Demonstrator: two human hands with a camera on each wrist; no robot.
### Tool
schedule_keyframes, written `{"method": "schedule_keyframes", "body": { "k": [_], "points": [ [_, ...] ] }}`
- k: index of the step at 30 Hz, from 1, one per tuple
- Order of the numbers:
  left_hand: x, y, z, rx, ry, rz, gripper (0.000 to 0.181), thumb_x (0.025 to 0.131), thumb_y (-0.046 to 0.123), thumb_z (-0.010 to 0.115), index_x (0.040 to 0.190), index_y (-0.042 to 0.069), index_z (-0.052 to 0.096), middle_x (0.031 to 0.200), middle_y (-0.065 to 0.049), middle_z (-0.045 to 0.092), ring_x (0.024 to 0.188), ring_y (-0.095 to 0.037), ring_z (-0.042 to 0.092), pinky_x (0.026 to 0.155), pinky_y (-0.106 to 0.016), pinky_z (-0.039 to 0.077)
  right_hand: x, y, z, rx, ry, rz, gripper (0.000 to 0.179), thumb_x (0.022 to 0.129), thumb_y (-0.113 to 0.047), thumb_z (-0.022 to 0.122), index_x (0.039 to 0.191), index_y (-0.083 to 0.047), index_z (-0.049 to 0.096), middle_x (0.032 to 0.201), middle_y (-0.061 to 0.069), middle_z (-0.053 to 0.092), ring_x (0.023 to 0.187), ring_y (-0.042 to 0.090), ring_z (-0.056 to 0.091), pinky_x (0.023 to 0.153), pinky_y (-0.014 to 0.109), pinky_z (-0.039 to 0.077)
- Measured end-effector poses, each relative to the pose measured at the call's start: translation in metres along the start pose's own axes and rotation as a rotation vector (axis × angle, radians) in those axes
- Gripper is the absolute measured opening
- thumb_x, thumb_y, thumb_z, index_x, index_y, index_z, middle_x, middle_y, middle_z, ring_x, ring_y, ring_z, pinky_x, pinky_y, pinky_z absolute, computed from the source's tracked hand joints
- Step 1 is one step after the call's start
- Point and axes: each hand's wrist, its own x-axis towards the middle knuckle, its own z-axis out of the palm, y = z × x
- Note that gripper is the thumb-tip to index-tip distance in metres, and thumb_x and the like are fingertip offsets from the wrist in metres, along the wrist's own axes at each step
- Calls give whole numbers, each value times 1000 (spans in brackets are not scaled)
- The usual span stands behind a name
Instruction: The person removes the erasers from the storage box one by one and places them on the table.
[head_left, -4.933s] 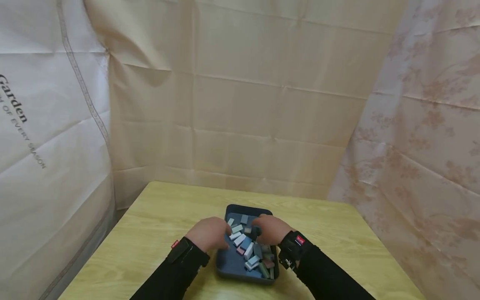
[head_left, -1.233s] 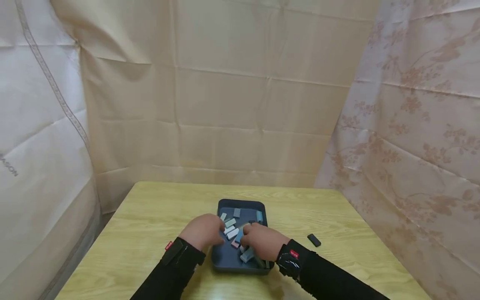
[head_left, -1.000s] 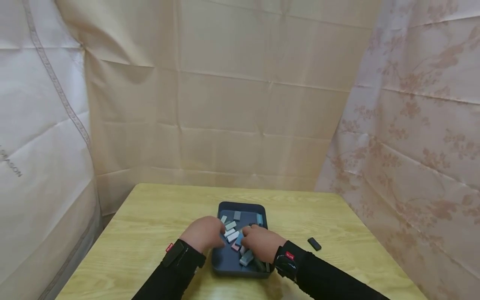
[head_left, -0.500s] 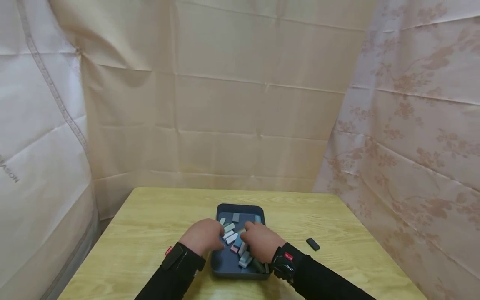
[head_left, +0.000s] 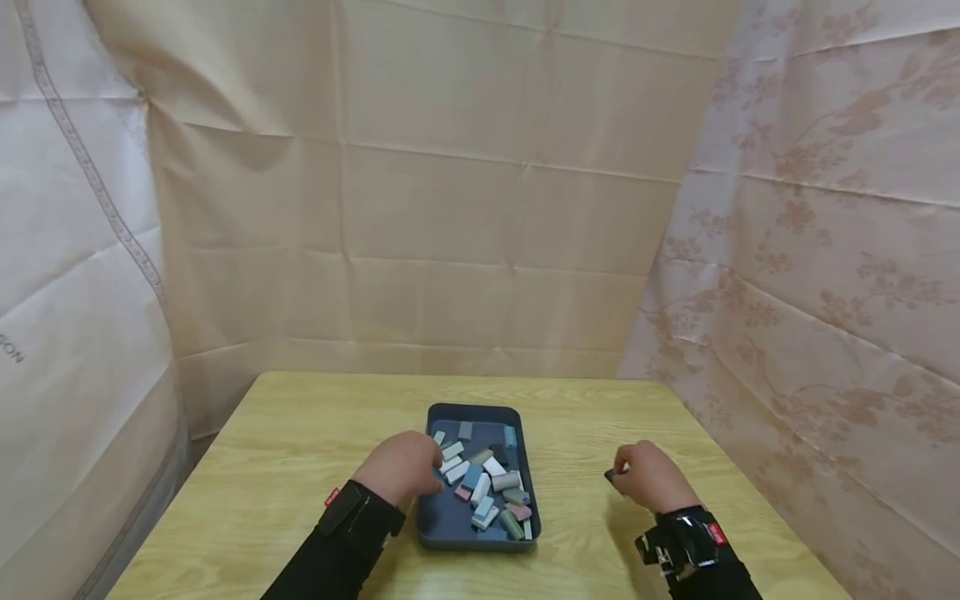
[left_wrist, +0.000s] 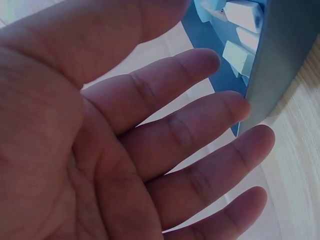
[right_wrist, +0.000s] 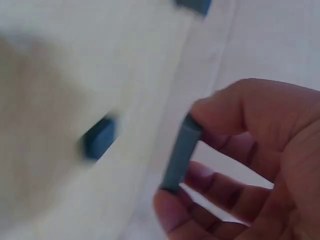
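A dark tray (head_left: 450,535) stands on the table with several small white, blue, pink, green and grey blocks (head_left: 483,486) loose in it. At its left side is my left hand (head_left: 399,468), empty; in the left wrist view its fingers (left_wrist: 185,127) are extended, with the tips close to the tray wall. My right hand (head_left: 654,478) is over the table well to the right of the tray. It pinches a dark grey-green block (right_wrist: 181,156) by its two ends between thumb and finger. Another dark block (right_wrist: 100,137) lies on the table below, blurred.
The pale wooden table (head_left: 337,408) reaches back to a beige cloth (head_left: 435,208). A white sheet (head_left: 67,250) hangs at the left and a flowered one (head_left: 825,250) at the right.
From over the tray, my right hand has moved right to beside the dark block on the table, carrying a block. More of the tray's contents now shows. The left hand has stayed put.
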Motion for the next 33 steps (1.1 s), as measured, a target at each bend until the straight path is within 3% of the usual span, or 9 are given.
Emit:
{"method": "schedule_keyframes", "body": {
  "k": [4,10,16,21,27,30,33],
  "points": [
    [0,1,0,-3,2,-4,19,73,25,82,87,14,74,82,4,65,72,-14,56,69,-39,49,-19,31,6,6,-98,100,13,71,-6,70,70,-13,59,70,0,55,59,19,46,56,37,40],
    [0,0,3,-3,-4,-30,15,74,24,81,85,16,74,76,7,61,66,-14,52,64,-35,48,-31,52,23,3,-227,168,16,77,-6,71,71,-13,57,71,0,54,63,19,46,61,38,40],
    [2,0,4,-13,-12,-53,18,76,26,82,88,16,75,79,6,62,68,-15,52,66,-36,49,-30,47,21,-42,-191,151,10,74,-7,71,77,-11,62,77,3,60,66,20,49,63,41,44],
    [2,0,2,-11,-15,-50,19,75,26,82,88,15,75,81,5,63,69,-14,52,67,-37,49,-18,8,8,-39,-104,82,19,74,-9,72,92,-5,66,87,9,62,69,20,49,63,42,45],
    [2,-2,0,0,1,-41,19,74,25,82,87,15,74,81,5,64,69,-14,52,67,-37,49,12,-75,14,-47,-9,-98,24,74,-14,78,96,-11,67,87,4,57,72,16,52,67,41,48],
    [1,-1,1,-4,-3,-47,19,74,26,82,88,15,75,81,5,63,69,-15,52,66,-37,49,23,-109,28,-38,-59,-213,25,74,-14,80,96,-13,68,86,0,54,70,14,50,64,35,47],
    [1,1,3,-4,-9,-36,18,75,26,81,87,16,75,79,6,62,67,-14,52,65,-36,48,29,-128,44,-57,-132,-308,27,75,-11,79,99,-13,69,85,-1,53,69,12,49,60,29,46]
  ]
}}
